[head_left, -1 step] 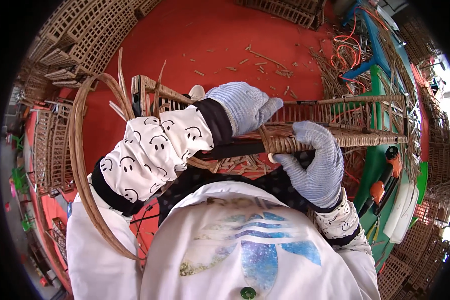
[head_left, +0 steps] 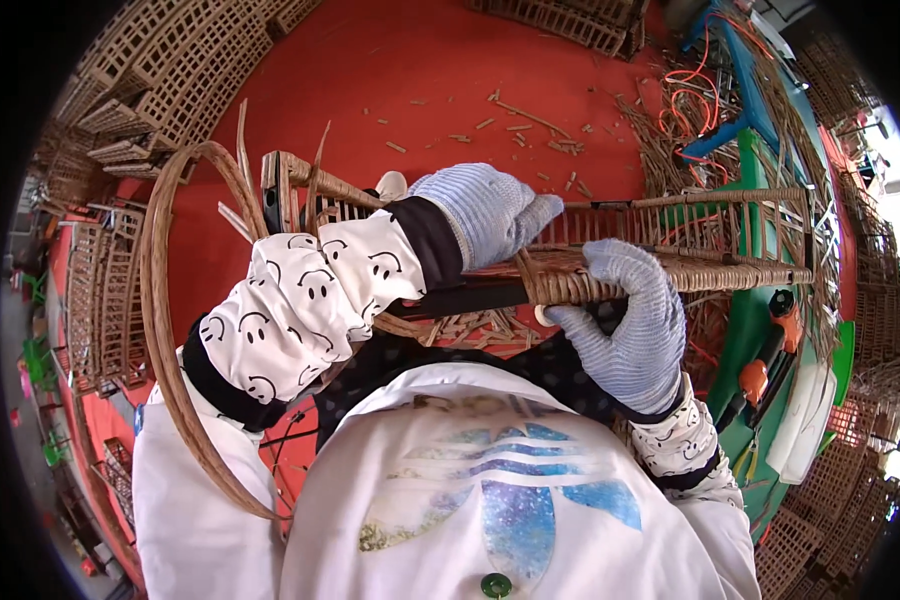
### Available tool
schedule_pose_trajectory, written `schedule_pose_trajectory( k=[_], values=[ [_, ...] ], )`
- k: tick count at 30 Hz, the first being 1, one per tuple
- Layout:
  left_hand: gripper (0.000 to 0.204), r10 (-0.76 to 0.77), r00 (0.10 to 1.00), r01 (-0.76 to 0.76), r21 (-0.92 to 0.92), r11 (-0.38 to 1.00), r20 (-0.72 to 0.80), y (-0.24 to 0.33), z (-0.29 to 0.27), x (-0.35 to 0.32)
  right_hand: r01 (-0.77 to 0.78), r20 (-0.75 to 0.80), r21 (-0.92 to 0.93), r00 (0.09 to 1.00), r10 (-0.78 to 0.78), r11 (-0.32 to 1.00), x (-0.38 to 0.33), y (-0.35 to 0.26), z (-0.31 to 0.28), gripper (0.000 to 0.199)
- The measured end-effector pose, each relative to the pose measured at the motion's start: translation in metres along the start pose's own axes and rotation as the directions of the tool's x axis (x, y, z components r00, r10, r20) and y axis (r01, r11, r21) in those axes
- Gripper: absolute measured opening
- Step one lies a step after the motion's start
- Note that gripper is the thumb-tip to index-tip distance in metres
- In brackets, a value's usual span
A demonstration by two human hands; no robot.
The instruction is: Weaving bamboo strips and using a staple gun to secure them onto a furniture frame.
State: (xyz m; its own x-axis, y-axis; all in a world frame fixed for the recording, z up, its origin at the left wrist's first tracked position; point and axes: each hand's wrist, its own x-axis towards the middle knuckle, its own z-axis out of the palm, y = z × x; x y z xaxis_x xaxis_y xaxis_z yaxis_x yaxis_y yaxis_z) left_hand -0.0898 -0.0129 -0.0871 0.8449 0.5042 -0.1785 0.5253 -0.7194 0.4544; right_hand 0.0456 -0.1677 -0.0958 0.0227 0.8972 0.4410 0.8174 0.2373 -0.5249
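Note:
My left hand, in a pale blue striped knit glove, closes around a brown rattan strip that rises from the rail below it. My right hand, gloved alike, curls its fingers and thumb around the wrapped part of the rail. Tight turns of rattan cover the rail to the right, while its black bar shows bare to the left. The rail belongs to a long woven frame lying across in front of me. A long loop of rattan arches beside my left sleeve.
Stacked brown lattice panels stand at the far left. Cut rattan scraps litter the red floor. To the right are a blue stand, an orange cord, an orange-and-black tool and yellow-handled pliers.

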Motion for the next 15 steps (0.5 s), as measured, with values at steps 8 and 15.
schedule_pose_trajectory(
  k=[8, 15],
  values=[
    [0.054, 0.016, 0.999, -0.016, 0.016, 1.000, -0.038, -0.0041, 0.0015, -0.0009, 0.085, -0.012, -0.054, 0.996, -0.086, 0.995, 0.0019, 0.0028, 0.0019, 0.048],
    [0.055, -0.023, 0.998, 0.022, 0.010, 1.000, 0.050, -0.0040, 0.0010, -0.0008, 0.120, -0.018, -0.076, 0.992, -0.122, 0.990, 0.0042, 0.0008, 0.0027, 0.046]
  ],
)
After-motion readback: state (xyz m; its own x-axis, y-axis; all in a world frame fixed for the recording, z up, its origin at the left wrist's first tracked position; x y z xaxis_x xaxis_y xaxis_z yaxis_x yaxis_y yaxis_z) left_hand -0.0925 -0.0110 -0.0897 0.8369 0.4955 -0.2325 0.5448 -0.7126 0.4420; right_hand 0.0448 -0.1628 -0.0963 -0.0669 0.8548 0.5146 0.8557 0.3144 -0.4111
